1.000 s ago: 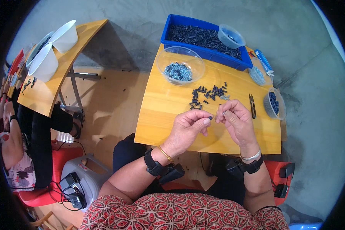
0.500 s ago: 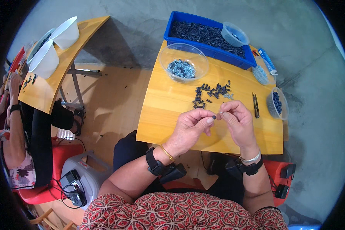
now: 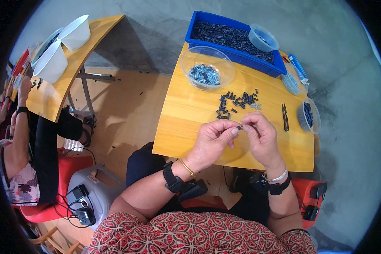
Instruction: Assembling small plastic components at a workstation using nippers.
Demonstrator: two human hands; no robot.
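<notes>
My left hand (image 3: 213, 139) pinches a small black cylindrical part (image 3: 239, 128) between thumb and forefinger above the table's near side. Close against it, my right hand (image 3: 261, 136) has thumb and fingertips pressed together at the part's end; whatever tiny piece lies between them is too small to make out. Just beyond the hands, a loose group of similar black parts (image 3: 223, 101) is spread on the table, with a little heap of small silvery pieces (image 3: 255, 106) at its right. Black-handled thread snips (image 3: 285, 118) lie right of my right hand.
A clear bowl (image 3: 227, 75) of shiny pieces stands beyond the parts. Behind it is a blue tray (image 3: 258, 66) full of black parts, carrying a small tub (image 3: 271, 44). Two more tubs line the right edge. At left, a co-worker's arm (image 3: 19, 135) reaches a table with white bowls (image 3: 53, 65).
My fingertips have come closer together around the black part, and less of it shows. The whole view has shifted slightly. The co-worker's hand at left has moved a little.
</notes>
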